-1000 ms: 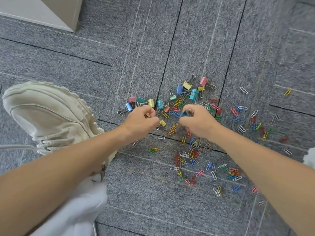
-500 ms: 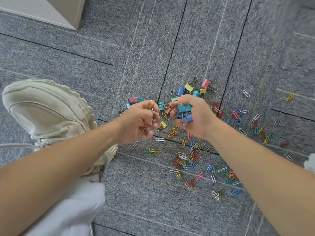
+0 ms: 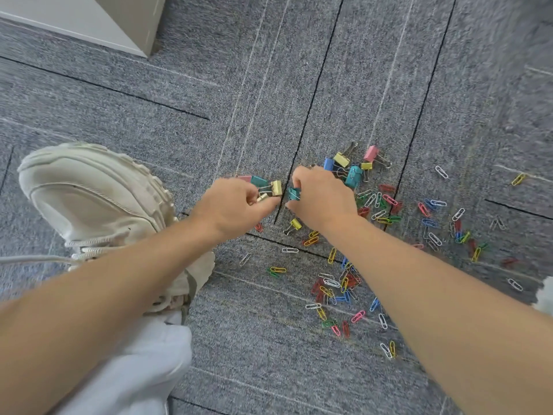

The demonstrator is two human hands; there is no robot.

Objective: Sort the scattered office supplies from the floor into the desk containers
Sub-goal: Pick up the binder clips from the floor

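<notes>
Grey carpet floor (image 3: 344,70): beside my beige shoe (image 3: 89,199), my left hand (image 3: 230,205) pinches a yellow binder clip (image 3: 276,187), my right hand (image 3: 323,199) a teal binder clip (image 3: 293,194); paper clips (image 3: 332,286) lie scattered right of the shoe.

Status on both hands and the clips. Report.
Left hand shut on binder clips. Right hand pinching a teal clip. Paper clips litter the carpet.

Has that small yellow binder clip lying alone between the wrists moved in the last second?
No. The yellow binder clip still lies on the carpet just above the dark seam, right of the vertical seam's end, as before. Only the camera shifted.
</notes>
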